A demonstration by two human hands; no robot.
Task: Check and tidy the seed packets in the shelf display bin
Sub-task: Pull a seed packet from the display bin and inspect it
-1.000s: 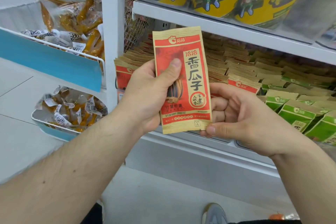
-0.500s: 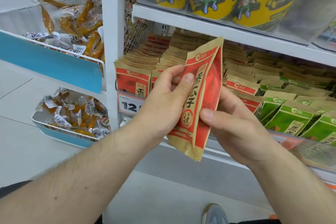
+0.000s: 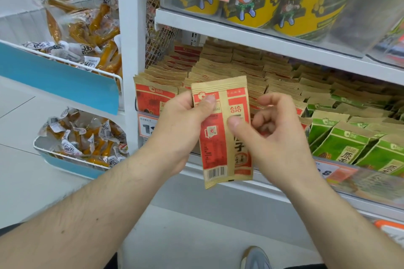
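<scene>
Pinching the red seed packet [image 3: 223, 135] at its ten o'clock corner, the left hand [image 3: 181, 129] shows its barcode side, presumably for checking. The right hand [image 3: 269, 135] thumbs its three o'clock edge, steadying it before the display bin [image 3: 360, 183].

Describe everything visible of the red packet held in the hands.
The red packet is a flat pouch of kraft-brown paper-like material printed red, held roughly upright before the shelf bin. Its back faces the camera: a tan centre seam runs down it, with a barcode at the lower left and yellow characters on the right. The left hand pinches its upper left edge; the right hand's thumb presses the seam.
</scene>
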